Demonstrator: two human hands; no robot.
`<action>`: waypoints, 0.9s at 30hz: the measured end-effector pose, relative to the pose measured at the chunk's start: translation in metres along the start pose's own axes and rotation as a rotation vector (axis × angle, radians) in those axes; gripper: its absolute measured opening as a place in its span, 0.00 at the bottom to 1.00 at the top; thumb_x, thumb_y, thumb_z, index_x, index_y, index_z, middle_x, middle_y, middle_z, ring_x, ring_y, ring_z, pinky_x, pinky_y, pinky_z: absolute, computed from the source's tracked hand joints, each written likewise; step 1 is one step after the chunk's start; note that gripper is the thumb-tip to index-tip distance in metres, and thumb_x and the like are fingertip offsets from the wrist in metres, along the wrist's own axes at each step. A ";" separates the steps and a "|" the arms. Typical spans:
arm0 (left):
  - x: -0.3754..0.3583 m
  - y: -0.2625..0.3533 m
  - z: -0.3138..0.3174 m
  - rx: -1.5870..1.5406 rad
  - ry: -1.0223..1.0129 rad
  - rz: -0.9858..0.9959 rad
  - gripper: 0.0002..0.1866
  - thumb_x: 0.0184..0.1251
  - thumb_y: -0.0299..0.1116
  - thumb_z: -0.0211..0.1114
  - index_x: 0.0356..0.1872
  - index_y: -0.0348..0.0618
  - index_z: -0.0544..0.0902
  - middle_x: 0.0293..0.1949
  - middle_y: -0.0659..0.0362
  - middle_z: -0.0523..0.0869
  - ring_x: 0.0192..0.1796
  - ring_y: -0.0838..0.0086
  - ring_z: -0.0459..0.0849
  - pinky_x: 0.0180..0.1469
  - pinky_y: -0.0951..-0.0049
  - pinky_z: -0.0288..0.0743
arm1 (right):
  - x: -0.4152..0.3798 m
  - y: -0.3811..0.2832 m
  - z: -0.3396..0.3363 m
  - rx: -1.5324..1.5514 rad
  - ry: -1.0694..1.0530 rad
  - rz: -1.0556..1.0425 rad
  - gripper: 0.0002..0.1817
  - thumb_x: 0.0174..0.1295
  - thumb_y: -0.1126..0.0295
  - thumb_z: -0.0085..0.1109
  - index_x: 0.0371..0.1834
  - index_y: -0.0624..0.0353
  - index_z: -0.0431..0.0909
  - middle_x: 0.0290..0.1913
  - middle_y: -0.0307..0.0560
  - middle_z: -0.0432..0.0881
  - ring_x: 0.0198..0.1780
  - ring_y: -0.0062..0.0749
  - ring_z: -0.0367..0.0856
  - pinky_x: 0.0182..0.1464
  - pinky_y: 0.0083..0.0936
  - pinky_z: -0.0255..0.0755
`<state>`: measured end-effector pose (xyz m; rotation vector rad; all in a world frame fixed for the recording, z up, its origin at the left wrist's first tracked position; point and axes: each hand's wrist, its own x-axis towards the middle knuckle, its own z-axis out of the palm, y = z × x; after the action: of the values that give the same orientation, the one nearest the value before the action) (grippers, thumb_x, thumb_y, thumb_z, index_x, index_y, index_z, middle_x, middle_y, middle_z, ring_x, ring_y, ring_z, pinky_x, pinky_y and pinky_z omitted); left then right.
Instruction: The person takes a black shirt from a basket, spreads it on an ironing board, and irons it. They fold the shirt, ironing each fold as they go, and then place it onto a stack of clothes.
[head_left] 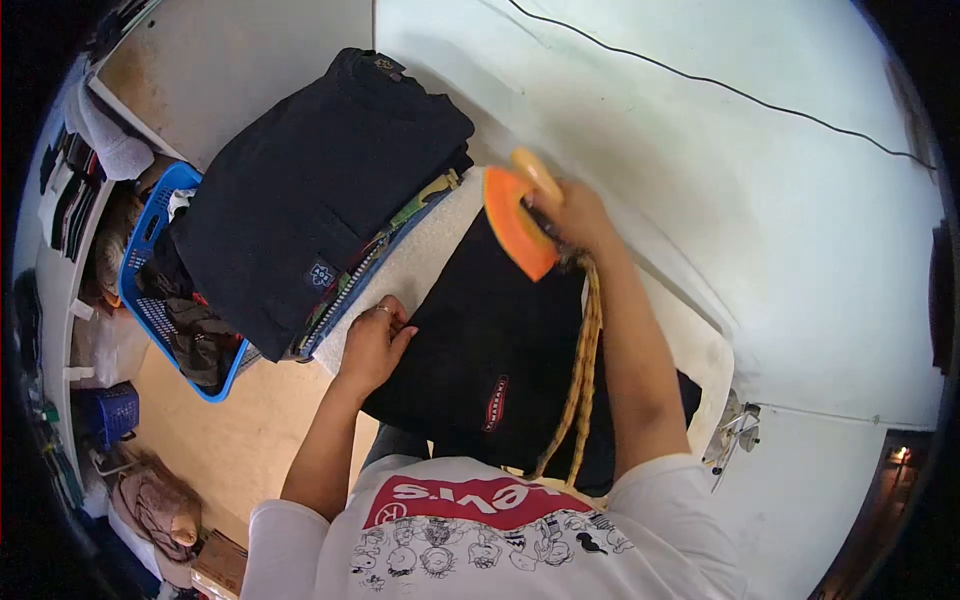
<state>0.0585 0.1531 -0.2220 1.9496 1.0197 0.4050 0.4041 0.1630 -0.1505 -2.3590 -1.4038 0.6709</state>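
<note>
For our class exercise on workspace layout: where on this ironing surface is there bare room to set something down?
Bare padding shows between the folded stack and the black garment, near the left hand. The centre is crowded: garment, orange iron in the right hand, braided cord.

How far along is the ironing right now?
Done: a stack of folded clothes sits at the board's far end. In hand: right hand runs the orange iron over a black garment, left hand pinning its edge. Left: clothes in the blue basket.
</note>
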 end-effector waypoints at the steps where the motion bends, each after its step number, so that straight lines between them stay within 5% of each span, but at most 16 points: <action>1: 0.001 0.003 -0.002 0.000 -0.004 -0.007 0.12 0.59 0.27 0.70 0.35 0.40 0.73 0.28 0.50 0.82 0.33 0.55 0.83 0.37 0.59 0.75 | 0.005 -0.004 -0.010 0.030 -0.029 0.015 0.29 0.61 0.45 0.62 0.46 0.65 0.81 0.31 0.54 0.84 0.34 0.45 0.83 0.40 0.40 0.74; 3: 0.005 0.004 -0.007 0.001 -0.027 0.001 0.12 0.59 0.27 0.70 0.35 0.40 0.73 0.28 0.50 0.82 0.33 0.55 0.83 0.37 0.59 0.74 | 0.006 0.007 -0.008 -0.003 -0.076 -0.001 0.27 0.61 0.48 0.65 0.47 0.65 0.81 0.28 0.49 0.82 0.30 0.34 0.79 0.37 0.34 0.73; 7: -0.003 -0.002 -0.011 0.029 -0.030 0.112 0.11 0.61 0.27 0.68 0.36 0.39 0.73 0.31 0.50 0.82 0.36 0.54 0.83 0.40 0.58 0.74 | -0.087 0.001 0.027 -0.108 -0.079 -0.184 0.32 0.59 0.44 0.64 0.57 0.59 0.79 0.38 0.62 0.85 0.41 0.58 0.84 0.45 0.46 0.76; 11: -0.027 -0.012 -0.031 -0.009 -0.047 0.174 0.07 0.64 0.27 0.66 0.37 0.37 0.76 0.35 0.49 0.82 0.39 0.53 0.83 0.42 0.59 0.74 | -0.117 0.006 0.013 -0.198 -0.175 0.033 0.31 0.62 0.42 0.59 0.57 0.56 0.78 0.44 0.61 0.85 0.45 0.56 0.85 0.49 0.47 0.76; 15: -0.086 -0.048 -0.036 -0.134 0.123 0.043 0.03 0.68 0.23 0.62 0.36 0.36 0.76 0.31 0.53 0.80 0.34 0.66 0.81 0.40 0.68 0.75 | -0.072 0.065 -0.036 0.023 0.228 0.323 0.28 0.61 0.46 0.62 0.46 0.63 0.83 0.24 0.53 0.82 0.25 0.41 0.82 0.33 0.38 0.75; 19: -0.136 -0.116 -0.021 -0.300 0.260 -0.163 0.03 0.68 0.22 0.61 0.38 0.36 0.76 0.30 0.57 0.79 0.32 0.70 0.78 0.40 0.70 0.74 | -0.072 0.141 -0.070 0.062 0.269 0.392 0.26 0.62 0.47 0.63 0.41 0.64 0.83 0.20 0.45 0.78 0.18 0.29 0.77 0.23 0.30 0.69; 22: -0.144 -0.159 -0.003 -0.113 0.060 -0.285 0.07 0.67 0.21 0.61 0.45 0.36 0.77 0.35 0.55 0.80 0.37 0.68 0.80 0.41 0.67 0.76 | -0.139 0.155 -0.088 0.078 0.281 0.422 0.26 0.62 0.47 0.64 0.41 0.66 0.82 0.20 0.44 0.78 0.16 0.28 0.74 0.22 0.30 0.68; 24: -0.147 -0.174 0.016 0.102 -0.161 -0.084 0.15 0.67 0.21 0.61 0.55 0.36 0.76 0.49 0.50 0.81 0.50 0.63 0.82 0.51 0.64 0.77 | -0.214 0.173 -0.093 0.232 0.332 0.465 0.28 0.62 0.47 0.64 0.44 0.66 0.82 0.20 0.44 0.78 0.16 0.28 0.75 0.22 0.30 0.68; 25: -0.141 -0.184 0.034 0.071 -0.149 0.074 0.27 0.65 0.20 0.63 0.66 0.40 0.72 0.66 0.46 0.74 0.68 0.58 0.73 0.66 0.64 0.70 | -0.255 0.187 -0.094 0.348 0.368 0.497 0.27 0.62 0.48 0.64 0.45 0.65 0.83 0.19 0.41 0.76 0.16 0.24 0.73 0.20 0.28 0.65; 26: -0.139 -0.191 0.050 0.075 -0.156 0.079 0.27 0.65 0.20 0.63 0.66 0.40 0.72 0.66 0.46 0.74 0.68 0.58 0.73 0.66 0.64 0.70 | -0.296 0.202 -0.095 0.375 0.390 0.598 0.25 0.62 0.49 0.65 0.45 0.64 0.83 0.19 0.38 0.75 0.15 0.22 0.71 0.18 0.25 0.63; 27: -0.136 -0.198 0.067 -0.277 -0.200 -0.181 0.30 0.64 0.22 0.65 0.69 0.41 0.69 0.70 0.48 0.69 0.71 0.58 0.68 0.70 0.64 0.64 | -0.335 0.219 -0.096 0.402 0.415 0.695 0.24 0.62 0.50 0.66 0.45 0.64 0.83 0.19 0.36 0.74 0.15 0.19 0.70 0.17 0.23 0.61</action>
<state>-0.0830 0.0655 -0.4079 1.6014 0.9470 0.2304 0.4802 -0.2383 -0.0989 -2.4240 -0.2291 0.5085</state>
